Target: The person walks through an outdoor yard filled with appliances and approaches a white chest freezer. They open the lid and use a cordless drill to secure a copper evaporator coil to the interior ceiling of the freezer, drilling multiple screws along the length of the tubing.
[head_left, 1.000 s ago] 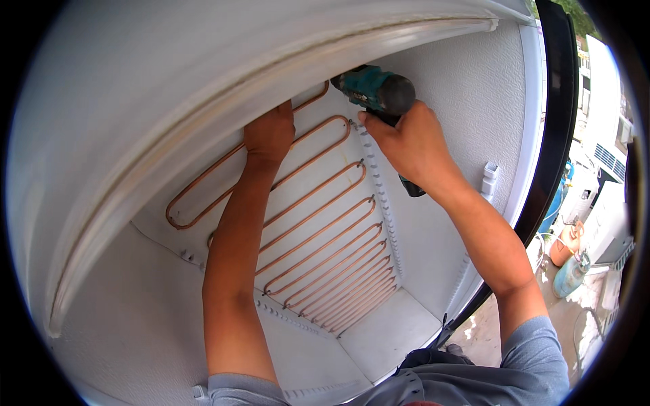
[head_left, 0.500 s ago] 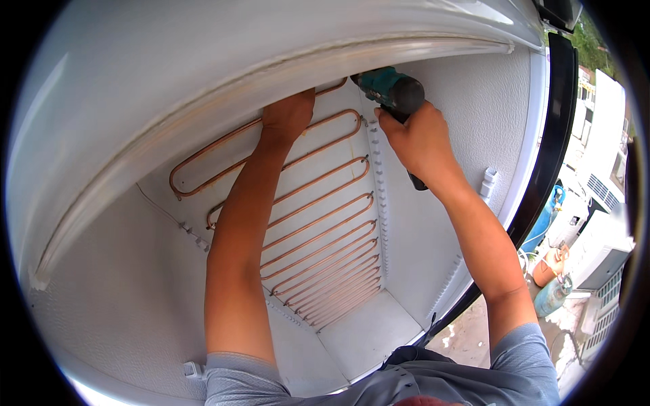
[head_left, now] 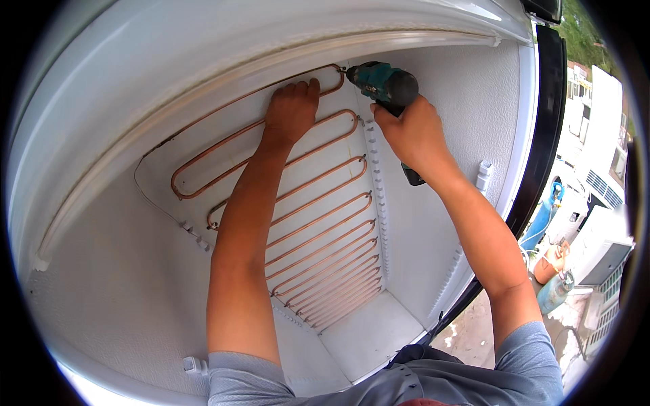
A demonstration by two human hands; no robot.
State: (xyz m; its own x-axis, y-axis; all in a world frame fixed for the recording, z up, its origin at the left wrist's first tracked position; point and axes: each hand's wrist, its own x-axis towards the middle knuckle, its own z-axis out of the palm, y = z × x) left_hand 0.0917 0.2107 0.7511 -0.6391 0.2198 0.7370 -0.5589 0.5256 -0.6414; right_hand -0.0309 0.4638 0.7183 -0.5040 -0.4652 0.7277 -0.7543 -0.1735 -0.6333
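Observation:
Inside the white cabinet (head_left: 467, 88), my right hand (head_left: 413, 135) grips a teal and black cordless drill (head_left: 382, 84); its tip is at the right-hand end of the top loop of copper tubing (head_left: 332, 68). My left hand (head_left: 291, 108) is on that top loop with its fingers curled over the tube, just left of the drill. Rows of serpentine copper tubing (head_left: 318, 183) run down the back panel (head_left: 318, 159) below both hands. A thin wire (head_left: 152, 203) leaves the tubing's upper left and runs down the side wall.
A curved white rim (head_left: 271, 44) arches close overhead. A black frame edge (head_left: 545, 128) borders the right side. Outside it stand a blue gas cylinder (head_left: 542, 220), an orange container (head_left: 550, 264), a teal cylinder (head_left: 556, 291) and white appliance units (head_left: 602, 247).
The view has shifted slightly, uncovering more of the top loop and the drill's tip. My left fingers, earlier hidden under the rim, now show on the tube. The drill remains in my right hand.

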